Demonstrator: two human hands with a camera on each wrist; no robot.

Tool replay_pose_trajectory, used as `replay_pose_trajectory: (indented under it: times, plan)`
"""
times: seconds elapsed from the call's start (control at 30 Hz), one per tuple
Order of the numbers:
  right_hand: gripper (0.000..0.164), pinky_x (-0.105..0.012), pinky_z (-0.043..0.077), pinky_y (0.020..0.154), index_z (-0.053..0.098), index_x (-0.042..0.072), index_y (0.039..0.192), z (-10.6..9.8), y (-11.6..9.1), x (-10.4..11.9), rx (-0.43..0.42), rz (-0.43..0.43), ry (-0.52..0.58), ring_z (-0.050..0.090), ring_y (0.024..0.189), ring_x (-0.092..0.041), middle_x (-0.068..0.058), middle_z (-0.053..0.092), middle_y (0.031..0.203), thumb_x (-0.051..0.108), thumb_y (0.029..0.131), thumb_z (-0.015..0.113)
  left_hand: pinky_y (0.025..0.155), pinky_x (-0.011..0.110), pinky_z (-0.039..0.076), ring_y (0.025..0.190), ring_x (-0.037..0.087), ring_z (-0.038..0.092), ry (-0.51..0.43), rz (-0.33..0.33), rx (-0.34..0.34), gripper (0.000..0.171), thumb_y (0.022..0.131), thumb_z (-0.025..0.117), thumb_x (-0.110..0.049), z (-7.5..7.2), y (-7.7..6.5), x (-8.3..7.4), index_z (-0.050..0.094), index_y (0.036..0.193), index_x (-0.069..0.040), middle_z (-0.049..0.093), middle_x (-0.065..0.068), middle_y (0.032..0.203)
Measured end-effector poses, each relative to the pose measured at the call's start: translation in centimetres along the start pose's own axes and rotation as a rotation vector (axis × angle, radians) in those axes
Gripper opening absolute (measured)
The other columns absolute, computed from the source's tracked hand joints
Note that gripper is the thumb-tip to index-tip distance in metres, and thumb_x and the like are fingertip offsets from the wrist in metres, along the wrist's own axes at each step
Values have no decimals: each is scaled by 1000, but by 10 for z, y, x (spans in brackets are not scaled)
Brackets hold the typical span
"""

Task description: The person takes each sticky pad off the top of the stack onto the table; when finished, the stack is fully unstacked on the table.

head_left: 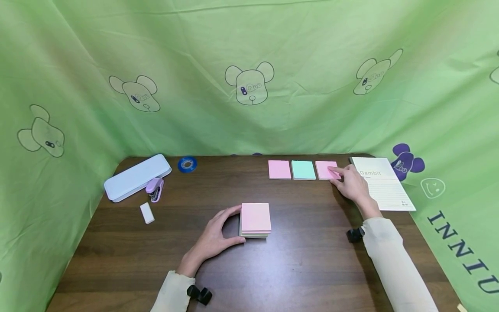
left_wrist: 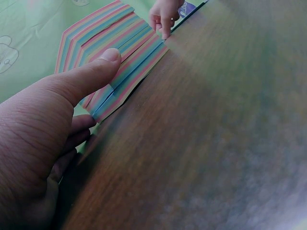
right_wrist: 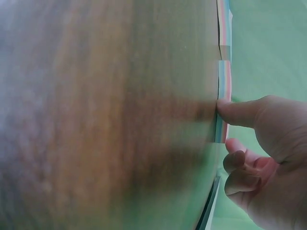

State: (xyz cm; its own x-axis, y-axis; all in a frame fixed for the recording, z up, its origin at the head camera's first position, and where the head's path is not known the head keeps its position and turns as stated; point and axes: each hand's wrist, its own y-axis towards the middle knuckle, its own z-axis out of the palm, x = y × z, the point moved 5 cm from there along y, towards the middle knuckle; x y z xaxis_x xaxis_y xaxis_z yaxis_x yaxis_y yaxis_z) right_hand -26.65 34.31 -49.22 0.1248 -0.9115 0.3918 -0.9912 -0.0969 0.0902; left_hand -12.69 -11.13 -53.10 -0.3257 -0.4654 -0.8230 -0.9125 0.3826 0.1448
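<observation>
A thick stack of sticky note pads [head_left: 255, 217], pink on top, stands at the middle of the table. My left hand [head_left: 212, 234] holds it from the left, thumb at the near side and fingers at the far left. Striped pink, blue and yellow sides of the stack [left_wrist: 139, 45] show in the left wrist view. At the back right, my right hand [head_left: 354, 185] pinches a pink sticky note pad [head_left: 322, 171], its thumb against the near edge. That pad [right_wrist: 224, 79] is seen edge-on in the right wrist view.
Left of the pinched pad lie a mint pad [head_left: 303, 170] and a pink pad [head_left: 279, 170], in one row. A white notepad [head_left: 383, 186] lies at right. At left are a pale case [head_left: 136, 178], purple stapler [head_left: 155, 189], white eraser [head_left: 147, 213] and blue tape roll [head_left: 181, 164].
</observation>
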Motion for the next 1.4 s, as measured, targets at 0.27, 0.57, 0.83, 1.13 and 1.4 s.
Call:
replay_pose_trajectory:
  times: [0.27, 0.57, 0.83, 1.13, 1.4]
  plan:
    - [56, -55, 49, 69, 66, 5, 151, -1, -8, 5, -58, -13, 43, 59, 95, -41, -26, 57, 114, 15, 98, 84, 124, 58, 41, 152, 22, 51, -3, 3, -1, 92, 87, 98, -35, 0, 1, 0, 51, 166, -31, 61, -10, 158]
    - [50, -40, 43, 65, 75, 3, 138, -7, -31, 41, -235, -160, 110, 55, 76, -24, -14, 63, 92, 8, 90, 91, 124, 58, 41, 153, 23, 51, -1, -9, 2, 91, 87, 98, -36, 1, 2, 1, 52, 165, -30, 62, -10, 158]
    - [45, -22, 38, 61, 78, 2, 133, 4, -56, 85, -260, -224, 310, 47, 68, -12, -3, 64, 86, 6, 90, 91, 124, 59, 41, 153, 23, 51, -2, -13, 0, 91, 87, 98, -38, 1, 1, 2, 52, 165, -31, 62, -10, 158]
    - [43, -19, 39, 58, 78, -1, 132, 24, -79, 133, -154, -306, 476, 47, 67, -9, 2, 61, 83, 3, 91, 89, 124, 57, 41, 152, 22, 51, 0, -5, -3, 91, 87, 98, -36, 0, 1, 2, 52, 165, -32, 62, -11, 157]
    - [47, -20, 41, 59, 76, 1, 136, 40, -92, 167, -52, -371, 588, 49, 68, -7, 3, 61, 83, 6, 91, 91, 125, 58, 40, 153, 21, 50, -6, -21, 5, 91, 88, 97, -40, 1, 1, 3, 51, 165, -34, 60, -13, 159]
